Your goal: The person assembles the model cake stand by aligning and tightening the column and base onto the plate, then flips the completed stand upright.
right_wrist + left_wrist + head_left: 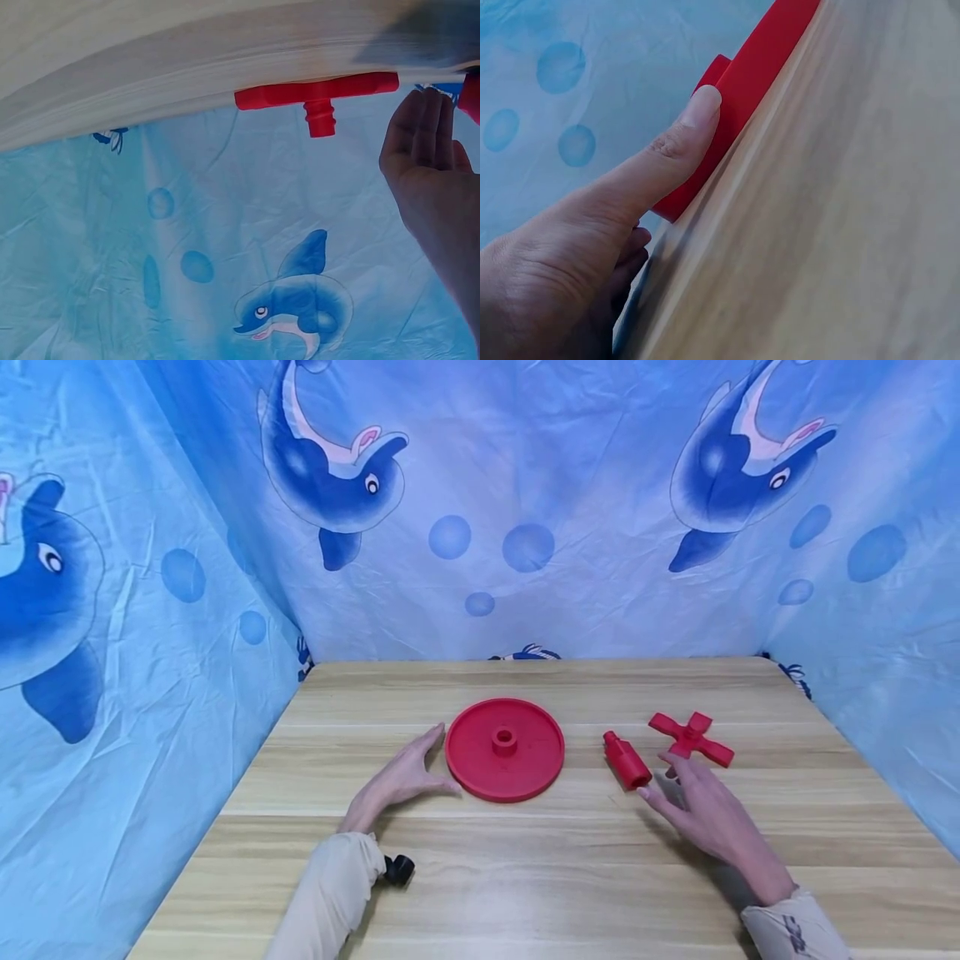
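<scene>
A round red disc (480, 768) with a raised rim and a hollow central post lies flat on the wooden table. Beside its left edge is my left hand (405, 774), thumb and fingers spread apart around the rim; in the left wrist view the thumb (694, 120) overlaps the disc's side. A red bottle-shaped piece (626, 760) with a narrow neck lies on its side to the right. My right hand (705, 806) is at its near end, fingers bent loosely with the thumb tip right by it. Just beyond the fingers lies a red four-armed cross (690, 735) with a ridged stub.
The table (510, 893) has a pale wood-grain top. A blue dolphin-print curtain (585, 468) stands behind it and along both sides. A small black device (399, 870) sticks out at the left sleeve (330, 893).
</scene>
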{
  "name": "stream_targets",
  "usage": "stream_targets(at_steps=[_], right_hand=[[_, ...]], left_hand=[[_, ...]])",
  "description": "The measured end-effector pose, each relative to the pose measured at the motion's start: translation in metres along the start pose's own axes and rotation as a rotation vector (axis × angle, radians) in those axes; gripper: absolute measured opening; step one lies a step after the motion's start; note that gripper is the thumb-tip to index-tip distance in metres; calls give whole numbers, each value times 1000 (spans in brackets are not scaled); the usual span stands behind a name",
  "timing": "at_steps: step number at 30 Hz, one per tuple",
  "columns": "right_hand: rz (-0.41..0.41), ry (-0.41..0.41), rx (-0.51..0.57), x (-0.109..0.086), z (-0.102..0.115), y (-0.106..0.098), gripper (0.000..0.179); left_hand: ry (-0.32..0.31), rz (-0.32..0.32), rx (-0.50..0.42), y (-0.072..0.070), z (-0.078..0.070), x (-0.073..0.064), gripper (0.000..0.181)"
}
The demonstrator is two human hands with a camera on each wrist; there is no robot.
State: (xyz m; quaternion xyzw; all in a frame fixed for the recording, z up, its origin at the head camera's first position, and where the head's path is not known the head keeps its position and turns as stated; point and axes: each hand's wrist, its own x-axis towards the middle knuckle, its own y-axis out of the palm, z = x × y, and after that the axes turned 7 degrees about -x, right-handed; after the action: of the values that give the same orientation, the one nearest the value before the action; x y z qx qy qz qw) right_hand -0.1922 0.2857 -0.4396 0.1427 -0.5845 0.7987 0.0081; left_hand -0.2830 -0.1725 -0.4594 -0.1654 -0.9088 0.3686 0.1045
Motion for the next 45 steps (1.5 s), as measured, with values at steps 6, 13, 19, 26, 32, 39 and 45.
stream_targets(at_steps=[6,13,19,26,32,39,45], right_hand=[[9,-6,4,0,3,3,80],[17,4,7,-1,6,9,80],[15,13,35,0,9,12,83],[2,18,46,4,13,16,85],[-12,36,36,9,16,20,87],[-37,21,23,12,17,21,76],[-51,10,37,14,16,22,59]], left_hand=[[-12,4,13,2,-1,3,124],[-25,1,-13,4,-1,2,122],[-22,-8,-70,5,1,1,119],[-28,-13,-84,6,2,0,117],[-27,-10,-80,7,1,1,116],[-22,-10,-93,7,2,1,116],[-31,-10,-87,8,4,2,116]])
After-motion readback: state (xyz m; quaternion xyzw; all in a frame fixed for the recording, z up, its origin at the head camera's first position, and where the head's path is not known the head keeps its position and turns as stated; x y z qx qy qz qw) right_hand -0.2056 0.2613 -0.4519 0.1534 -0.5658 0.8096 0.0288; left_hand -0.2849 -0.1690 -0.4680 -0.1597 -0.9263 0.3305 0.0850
